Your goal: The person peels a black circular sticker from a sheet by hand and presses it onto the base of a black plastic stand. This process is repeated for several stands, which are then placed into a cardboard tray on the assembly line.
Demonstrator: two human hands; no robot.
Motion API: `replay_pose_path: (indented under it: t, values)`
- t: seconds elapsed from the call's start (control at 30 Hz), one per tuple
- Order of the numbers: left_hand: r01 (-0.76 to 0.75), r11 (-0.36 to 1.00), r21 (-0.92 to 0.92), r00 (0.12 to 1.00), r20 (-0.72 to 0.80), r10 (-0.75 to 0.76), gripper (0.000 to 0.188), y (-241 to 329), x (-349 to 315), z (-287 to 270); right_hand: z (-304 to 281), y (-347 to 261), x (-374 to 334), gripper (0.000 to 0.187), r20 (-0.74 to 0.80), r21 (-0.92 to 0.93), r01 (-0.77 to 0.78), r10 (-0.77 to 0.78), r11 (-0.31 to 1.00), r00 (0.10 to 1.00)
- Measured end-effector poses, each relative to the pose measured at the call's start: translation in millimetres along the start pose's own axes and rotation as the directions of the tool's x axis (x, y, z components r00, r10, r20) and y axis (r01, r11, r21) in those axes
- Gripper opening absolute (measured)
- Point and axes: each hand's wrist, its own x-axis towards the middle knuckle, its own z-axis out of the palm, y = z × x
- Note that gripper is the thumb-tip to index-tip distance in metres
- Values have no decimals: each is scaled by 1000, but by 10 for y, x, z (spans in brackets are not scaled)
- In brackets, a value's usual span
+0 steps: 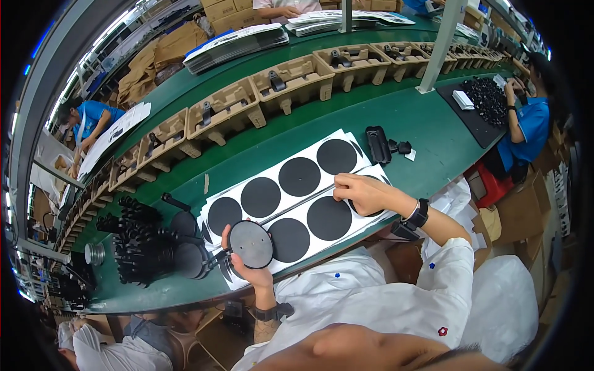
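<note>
Grasping the grey-faced round plate (250,245) in my left hand (253,276), eight o'clock from my right hand (366,194), I curl the latter's fingers, pinching what I cannot tell, over the two-o'clock end of the near black-circle sheet (310,229).

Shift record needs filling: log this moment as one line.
left hand: holding grey disc | right hand: at black-circle sheet | far side: brown trays | left side: black parts

A long green worktop (427,127) runs across the room. A pale metal post (442,46) stands on it; strip lights (112,29) glow at upper left. Cardboard boxes (221,10) are stacked beyond; a red seat (490,185) stands at right near a brown carton (523,210).
</note>
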Motion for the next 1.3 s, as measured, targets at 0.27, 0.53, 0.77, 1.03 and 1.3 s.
replay_pose_path:
  t: [0.27, 0.53, 0.77, 1.03, 1.3]
  values:
    - [-16, 1000, 7, 1000, -12, 16, 62, -4, 12, -56, 27, 4, -51, 22, -127, -105, 177, -190, 979, 974]
    - [-43, 999, 25, 999, -18, 44, 61, -5, 9, -150, -152, -288, -703, 23, -631, -181, -157, 8, 971, 775]
    - [58, 992, -113, 998, 28, -55, 62, 167, 97, -118, -60, -581, -1271, 19, -894, 148, -273, 247, 951, 375]
    - [176, 951, -256, 900, 433, -50, 82, 315, 7, 402, 505, -1311, 117, 15, -576, 815, 359, 566, 454, 590]
    - [37, 988, -152, 889, 457, 37, 83, 465, 27, 385, 577, -1549, 542, 8, -232, 954, 300, 683, 20, 692]
